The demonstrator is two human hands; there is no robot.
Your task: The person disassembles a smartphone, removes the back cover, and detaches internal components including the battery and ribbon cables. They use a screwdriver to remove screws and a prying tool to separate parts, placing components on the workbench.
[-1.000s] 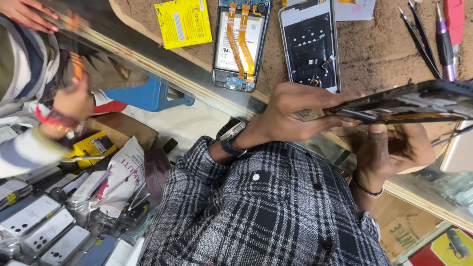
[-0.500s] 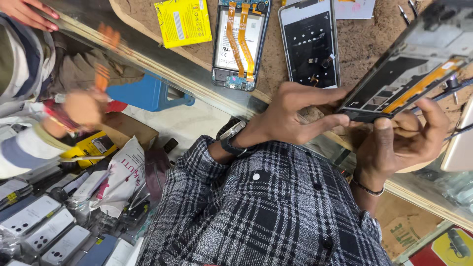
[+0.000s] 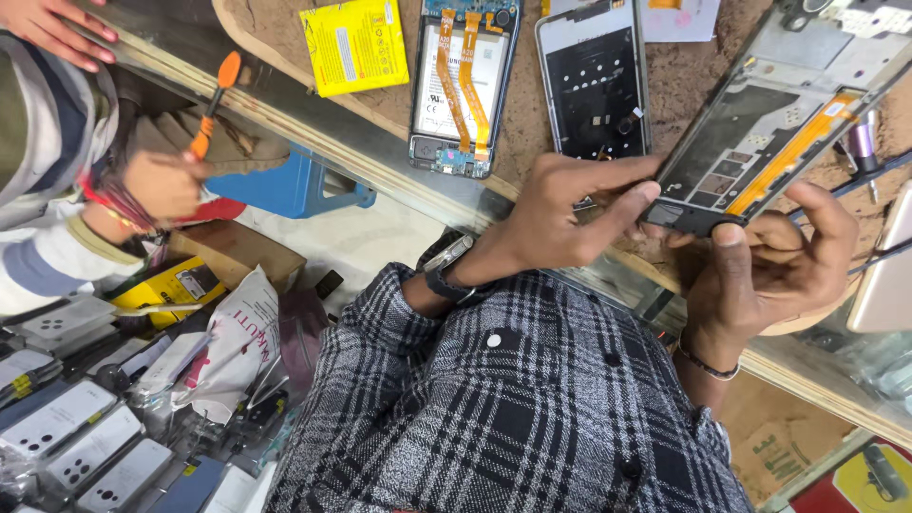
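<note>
An opened phone frame [image 3: 760, 123], with a bare circuit board and an orange flex cable, is held tilted above the brown work mat [image 3: 684, 85]. My left hand [image 3: 570, 214], a watch on its wrist, pinches the frame's lower end with fingers and thumb. From below on the right, my right hand [image 3: 774, 266], with a thin bracelet, cradles the same end, thumb against its edge. Both arms are in checked sleeves.
On the mat lie a yellow battery [image 3: 356, 43], an opened phone with orange flex cables [image 3: 461, 85] and a dark phone housing [image 3: 594, 81]. Another person's hand [image 3: 161, 180] at the left holds an orange-handled tool [image 3: 214, 100]. A blue stool [image 3: 294, 185] and white phone covers [image 3: 76, 437] lie below.
The phone frame has swung from nearly edge-on to showing its inner side, and it sits higher and further right. The other person's hand has lifted the orange tool.
</note>
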